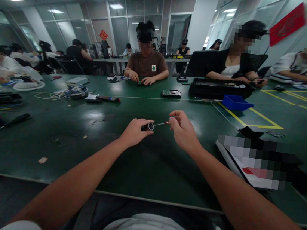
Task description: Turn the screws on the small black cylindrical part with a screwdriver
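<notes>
Over the green table (162, 180), my left hand (135, 132) grips a short dark cylinder (147, 127) between thumb and fingers. Its round, light-rimmed end faces right, and I cannot make out what lies inside the rim. My right hand (183, 131) is closed on the red handle of a thin screwdriver (160, 124). The metal shaft points left, and its tip is at or very near the rim of the cylinder; whether they touch I cannot tell.
Ahead lie a hard drive (171, 93), a blue bin (236, 103) and a long black case (220, 89). Left are an electric screwdriver (107, 98), a cable bundle (74, 92) and a long dark-handled screwdriver (18, 118). A white pad (238, 162) lies right. Several people sit around the table.
</notes>
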A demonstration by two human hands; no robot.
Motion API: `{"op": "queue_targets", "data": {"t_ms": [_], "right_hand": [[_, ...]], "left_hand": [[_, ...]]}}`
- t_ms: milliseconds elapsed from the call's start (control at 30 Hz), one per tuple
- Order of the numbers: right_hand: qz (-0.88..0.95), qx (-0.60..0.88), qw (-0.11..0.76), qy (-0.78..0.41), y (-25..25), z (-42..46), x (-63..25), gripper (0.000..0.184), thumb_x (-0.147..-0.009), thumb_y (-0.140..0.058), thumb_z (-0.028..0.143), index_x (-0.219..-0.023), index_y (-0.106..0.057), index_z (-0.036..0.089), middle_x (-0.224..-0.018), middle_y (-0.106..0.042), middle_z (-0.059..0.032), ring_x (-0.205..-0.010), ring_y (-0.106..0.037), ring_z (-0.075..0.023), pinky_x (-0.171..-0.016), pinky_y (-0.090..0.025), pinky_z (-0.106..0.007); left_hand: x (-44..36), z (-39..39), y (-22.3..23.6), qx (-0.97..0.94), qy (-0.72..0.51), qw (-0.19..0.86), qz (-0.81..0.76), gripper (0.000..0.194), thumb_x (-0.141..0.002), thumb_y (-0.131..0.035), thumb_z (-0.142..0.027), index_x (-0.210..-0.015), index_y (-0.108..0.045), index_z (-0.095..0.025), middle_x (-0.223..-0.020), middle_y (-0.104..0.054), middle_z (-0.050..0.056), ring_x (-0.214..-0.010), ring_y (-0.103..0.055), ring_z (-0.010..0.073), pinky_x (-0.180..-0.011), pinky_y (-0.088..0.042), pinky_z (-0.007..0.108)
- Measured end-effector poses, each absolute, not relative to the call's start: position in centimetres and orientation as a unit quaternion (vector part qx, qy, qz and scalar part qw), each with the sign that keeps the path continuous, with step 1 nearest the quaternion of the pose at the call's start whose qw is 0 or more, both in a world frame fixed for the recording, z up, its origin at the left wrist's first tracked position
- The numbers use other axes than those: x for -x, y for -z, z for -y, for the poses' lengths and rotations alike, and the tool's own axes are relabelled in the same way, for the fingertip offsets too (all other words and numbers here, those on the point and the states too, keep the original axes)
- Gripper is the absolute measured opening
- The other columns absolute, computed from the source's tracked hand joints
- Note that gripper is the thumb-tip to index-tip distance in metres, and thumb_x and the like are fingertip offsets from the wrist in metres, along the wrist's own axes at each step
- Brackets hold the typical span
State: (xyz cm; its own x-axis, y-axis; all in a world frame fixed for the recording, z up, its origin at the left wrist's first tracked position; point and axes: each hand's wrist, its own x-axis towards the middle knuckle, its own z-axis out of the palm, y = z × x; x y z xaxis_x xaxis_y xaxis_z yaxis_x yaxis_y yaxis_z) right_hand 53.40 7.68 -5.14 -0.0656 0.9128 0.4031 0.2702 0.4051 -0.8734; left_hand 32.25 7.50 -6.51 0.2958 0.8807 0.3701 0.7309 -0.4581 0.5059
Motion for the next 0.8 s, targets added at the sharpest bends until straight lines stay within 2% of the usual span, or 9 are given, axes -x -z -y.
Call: {"op": "queue_targets", "data": {"t_ms": [133,200,267,433,600,800], "right_hand": [[0.524,0.404,0.575,-0.482,5.4,-8.5,-53.2,0.015,-0.087,-0.06,0.036,-0.088,-0.06,0.021,-0.08,-0.065,-0.0028,-0.07,-0.061,-0.0164,-0.073,-0.052,-0.035],[0.434,0.412,0.567,-0.566,5.4,-8.8,-53.3,0.019,-0.09,-0.056,0.036,-0.08,-0.059,0.021,-0.07,-0.06,-0.0013,-0.062,-0.057,-0.015,-0.069,-0.054,-0.035],[0.377,0.429,0.566,-0.594,5.4,-9.0,-53.5,0.023,-0.093,-0.052,0.034,-0.075,-0.057,0.021,-0.062,-0.054,0.0009,-0.055,-0.052,-0.0135,-0.064,-0.054,-0.033],[0.431,0.43,0.616,-0.5,5.5,-8.8,-53.3,0.019,-0.091,-0.057,0.035,-0.079,-0.058,0.021,-0.072,-0.059,0.0005,-0.059,-0.054,-0.0127,-0.059,-0.052,-0.029],[0.536,0.43,0.6,-0.41,5.9,-8.6,-53.1,0.025,-0.091,-0.056,0.046,-0.085,-0.057,0.022,-0.076,-0.063,-0.0005,-0.063,-0.058,-0.0137,-0.061,-0.05,-0.03],[0.59,0.439,0.585,-0.341,5.5,-7.9,-53.1,0.025,-0.094,-0.05,0.045,-0.088,-0.058,0.022,-0.075,-0.065,-0.0012,-0.065,-0.06,-0.0151,-0.064,-0.049,-0.032]], "left_hand": [[-32.4,-7.4,6.0,-0.784,-0.328,0.126,-0.511,0.041,-0.084,-0.073,-0.027,-0.124,-0.068,-0.023,-0.12,-0.071,0.007,-0.111,-0.063,0.025,-0.105,-0.043,0.046],[-32.5,-7.4,5.8,-0.792,-0.33,0.115,-0.5,0.042,-0.084,-0.073,-0.027,-0.125,-0.067,-0.024,-0.121,-0.07,0.007,-0.113,-0.062,0.025,-0.107,-0.04,0.047],[-32.5,-7.4,5.6,-0.799,-0.327,0.103,-0.494,0.042,-0.084,-0.073,-0.027,-0.126,-0.067,-0.024,-0.122,-0.07,0.007,-0.114,-0.061,0.0253,-0.11,-0.038,0.05],[-32.5,-7.6,5.8,-0.804,-0.315,0.108,-0.492,0.042,-0.084,-0.073,-0.025,-0.126,-0.066,-0.025,-0.125,-0.069,0.007,-0.116,-0.06,0.0253,-0.113,-0.033,0.054],[-32.6,-7.4,5.8,-0.805,-0.308,0.112,-0.494,0.042,-0.084,-0.073,-0.026,-0.126,-0.066,-0.024,-0.123,-0.069,0.008,-0.114,-0.061,0.0255,-0.114,-0.03,0.055],[-32.8,-7.2,5.6,-0.803,-0.293,0.11,-0.507,0.044,-0.083,-0.074,-0.031,-0.126,-0.067,-0.025,-0.12,-0.071,0.007,-0.111,-0.062,0.0263,-0.114,-0.029,0.055]]}}
